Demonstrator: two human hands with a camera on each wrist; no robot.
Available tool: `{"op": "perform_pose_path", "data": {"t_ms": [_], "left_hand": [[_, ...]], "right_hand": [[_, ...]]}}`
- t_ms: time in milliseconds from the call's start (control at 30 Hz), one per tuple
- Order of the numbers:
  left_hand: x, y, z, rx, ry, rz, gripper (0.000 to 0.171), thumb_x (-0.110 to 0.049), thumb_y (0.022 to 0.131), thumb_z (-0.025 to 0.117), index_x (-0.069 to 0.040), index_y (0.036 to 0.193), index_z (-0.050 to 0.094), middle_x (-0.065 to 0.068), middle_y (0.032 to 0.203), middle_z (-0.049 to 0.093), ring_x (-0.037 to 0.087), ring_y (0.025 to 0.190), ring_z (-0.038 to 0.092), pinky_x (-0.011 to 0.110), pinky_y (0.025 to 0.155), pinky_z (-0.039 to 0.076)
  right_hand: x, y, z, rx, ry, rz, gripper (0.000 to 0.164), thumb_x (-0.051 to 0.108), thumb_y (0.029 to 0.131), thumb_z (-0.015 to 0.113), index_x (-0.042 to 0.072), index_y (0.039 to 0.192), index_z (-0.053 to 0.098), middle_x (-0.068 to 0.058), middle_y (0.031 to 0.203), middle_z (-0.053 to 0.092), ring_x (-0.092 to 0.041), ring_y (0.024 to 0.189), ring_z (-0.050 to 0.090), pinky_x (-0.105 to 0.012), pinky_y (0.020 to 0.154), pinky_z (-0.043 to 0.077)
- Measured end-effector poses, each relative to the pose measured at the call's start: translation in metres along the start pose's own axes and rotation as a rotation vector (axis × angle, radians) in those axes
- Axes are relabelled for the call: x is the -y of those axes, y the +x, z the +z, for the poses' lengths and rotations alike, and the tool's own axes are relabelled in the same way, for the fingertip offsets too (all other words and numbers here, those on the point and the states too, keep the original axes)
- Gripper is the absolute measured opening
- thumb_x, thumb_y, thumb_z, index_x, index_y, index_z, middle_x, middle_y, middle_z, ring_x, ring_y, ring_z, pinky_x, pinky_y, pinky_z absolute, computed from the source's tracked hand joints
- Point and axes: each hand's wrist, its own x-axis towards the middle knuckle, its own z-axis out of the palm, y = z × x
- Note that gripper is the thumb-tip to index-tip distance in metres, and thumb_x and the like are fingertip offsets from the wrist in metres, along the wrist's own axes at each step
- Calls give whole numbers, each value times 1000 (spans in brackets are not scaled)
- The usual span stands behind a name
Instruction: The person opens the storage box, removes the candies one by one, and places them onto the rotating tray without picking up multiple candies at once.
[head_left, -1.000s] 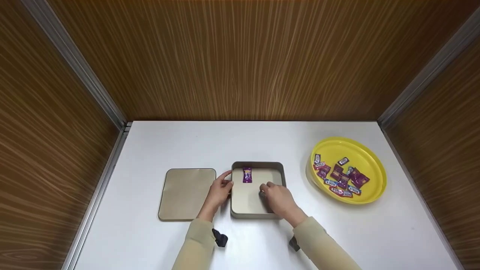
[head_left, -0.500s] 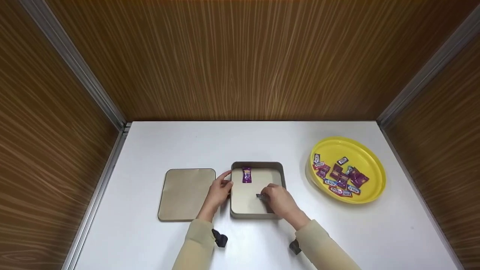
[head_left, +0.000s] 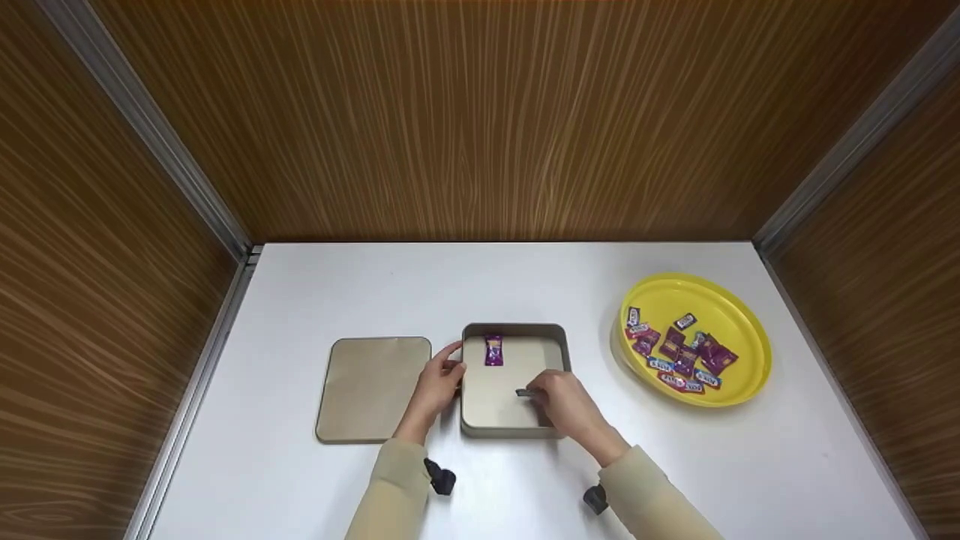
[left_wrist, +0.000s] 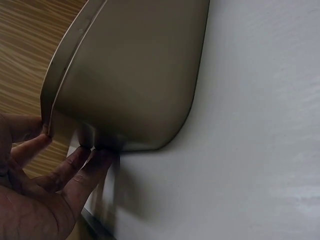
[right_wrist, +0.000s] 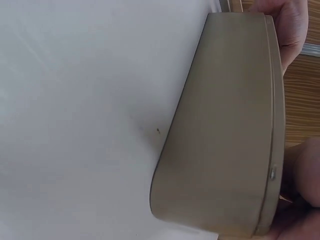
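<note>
A square beige metal tin [head_left: 495, 411] stands uncovered on the white table, with one purple candy [head_left: 493, 350] lying at its back left. My left hand [head_left: 436, 386] touches the tin's left outer wall, its fingers fairly straight. In the left wrist view the fingertips [left_wrist: 75, 159] meet the wall and rim from outside. Inside the tin, over its right half, my right hand [head_left: 564, 401] pinches a small dark flat piece [head_left: 523, 392]. Only one end of it shows, so its kind is unclear. The right wrist view shows the tin's outer wall [right_wrist: 220, 120] hiding most of that hand.
A flat beige lid [head_left: 371, 390] lies left of the tin. To the right stands a round yellow tray [head_left: 724, 315] holding several wrapped candies [head_left: 686, 361]. Wood-grain panels [head_left: 480, 120] enclose the table at the back and sides.
My right hand has shifted slightly right and toward me inside the tin, and the dark piece's end now shows past its fingertips. The left hand and the purple candy stay put.
</note>
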Motion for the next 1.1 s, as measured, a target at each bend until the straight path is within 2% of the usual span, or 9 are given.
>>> {"op": "perform_pose_path", "data": {"t_ms": [200,367,533,700,900,1000,1100], "left_hand": [[-1,0,1,-2,7,-16,46,-6,100,52,-4,145,46,17,109,60,32,104,60,37,82,53],[-1,0,1,-8,13,-22,46,-8,100,53,-5,145,46,16,109,60,31,104,61,37,82,53],[0,0,1,-9,17,-17,46,-7,100,53,-5,145,46,16,109,60,32,103,61,36,81,53],[1,0,1,-14,25,-19,46,-6,100,52,-5,145,46,17,111,61,32,105,61,38,84,53],[-1,-1,0,-11,35,-26,46,-8,100,52,-7,145,47,16,111,61,29,103,61,37,82,52],[0,0,0,-8,42,-27,46,-9,100,52,-7,145,47,15,110,61,27,100,61,35,78,53],[0,0,0,-5,34,-31,46,-9,100,52,-7,146,46,15,110,60,28,99,61,34,77,53]], "right_hand": [[-1,-3,-6,-31,44,49,17,-12,80,71,0,92,75,-8,93,68,-22,85,66,-34,77,56],[-6,-5,-18,-87,71,97,12,-8,80,74,3,85,75,-6,96,66,-23,91,65,-36,81,55],[-15,-8,-34,-98,141,168,15,-6,83,73,8,84,75,-1,87,68,-14,77,63,-34,69,55],[-32,-13,-46,-159,204,246,10,-2,87,71,7,89,74,-6,86,71,-14,76,64,-34,69,54],[-56,-17,-63,-278,316,339,8,-4,86,70,-2,94,73,-9,80,70,-26,73,66,-26,63,53],[-69,-18,-73,-333,344,408,12,-4,86,70,-6,98,72,-15,84,70,-26,74,66,-21,62,53],[-82,-21,-83,-367,341,485,17,-1,88,69,-6,104,72,-19,92,70,-21,78,66,-19,64,53]]}}
